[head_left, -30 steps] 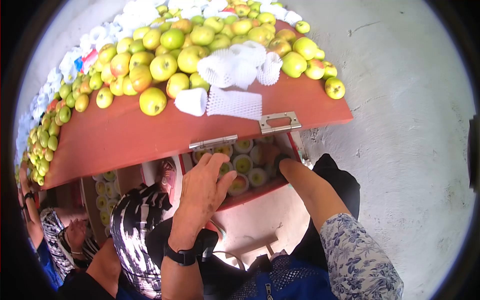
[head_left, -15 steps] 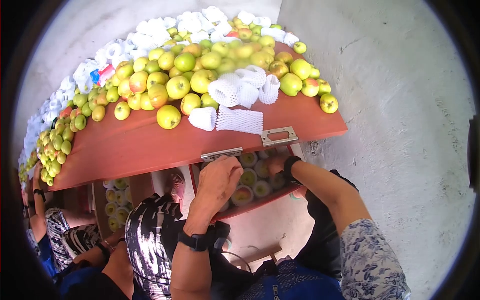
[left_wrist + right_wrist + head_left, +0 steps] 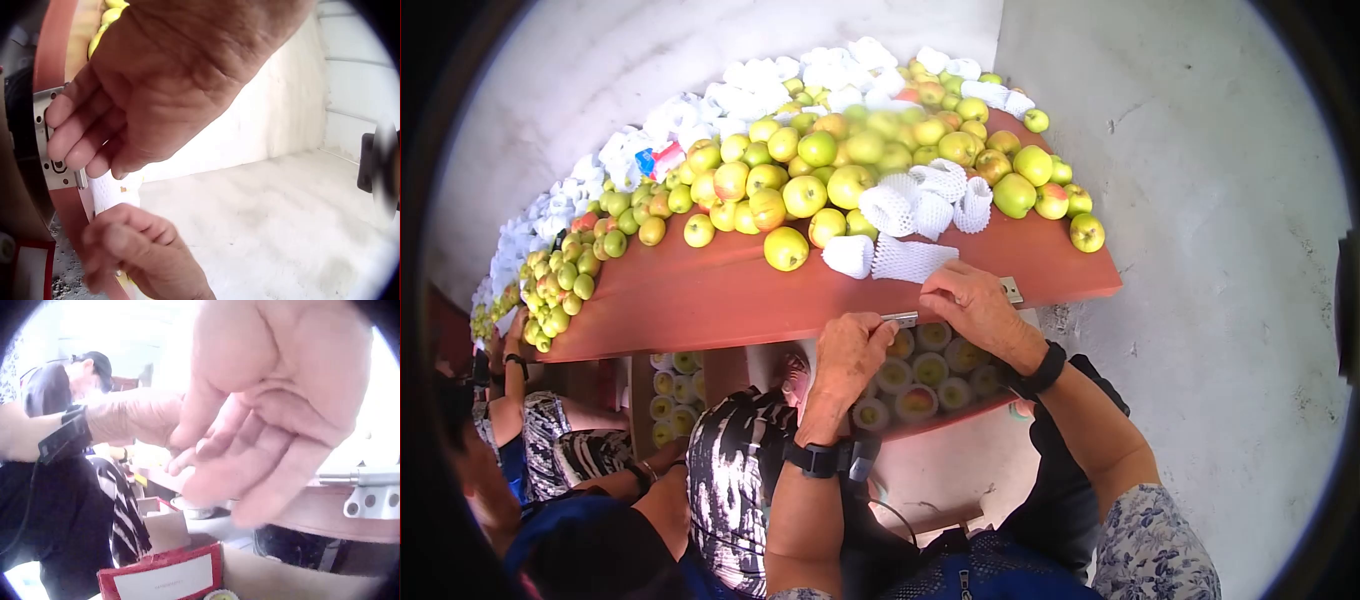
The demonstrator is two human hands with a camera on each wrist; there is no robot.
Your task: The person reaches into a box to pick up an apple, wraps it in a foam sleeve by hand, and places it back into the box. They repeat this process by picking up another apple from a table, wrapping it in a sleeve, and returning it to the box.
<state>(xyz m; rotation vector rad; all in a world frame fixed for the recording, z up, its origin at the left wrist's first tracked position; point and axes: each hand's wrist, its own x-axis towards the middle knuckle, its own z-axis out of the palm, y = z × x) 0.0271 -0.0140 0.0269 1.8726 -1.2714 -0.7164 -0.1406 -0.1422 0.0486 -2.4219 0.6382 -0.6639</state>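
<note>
My left hand (image 3: 848, 358) is at the front edge of a reddish-brown board (image 3: 700, 290), beside a metal hinge (image 3: 902, 319). Its fingers bend loosely and hold nothing; the left wrist view shows the fingertips (image 3: 59, 111) over the hinge plate. Over the same edge, my right hand (image 3: 982, 312) lies with loosely bent fingers and nothing in them, close to a white foam net sleeve (image 3: 910, 258). Below the edge stands a box of apples (image 3: 930, 370) in white foam sleeves, partly hidden by the board and my hands. Green-yellow apples (image 3: 805, 196) are heaped on the board.
White foam sleeves (image 3: 670, 118) pile up along the back of the board. To the left, another person's arm (image 3: 518, 385) reaches the apples, with a second box of sleeved apples (image 3: 663, 408) nearby. A grey wall (image 3: 1210, 250) stands at the right.
My right hand has come up out of the box of apples to the board's edge. My left hand stays by the hinge, its fingers lower and more bent than at first. The head view has shifted.
</note>
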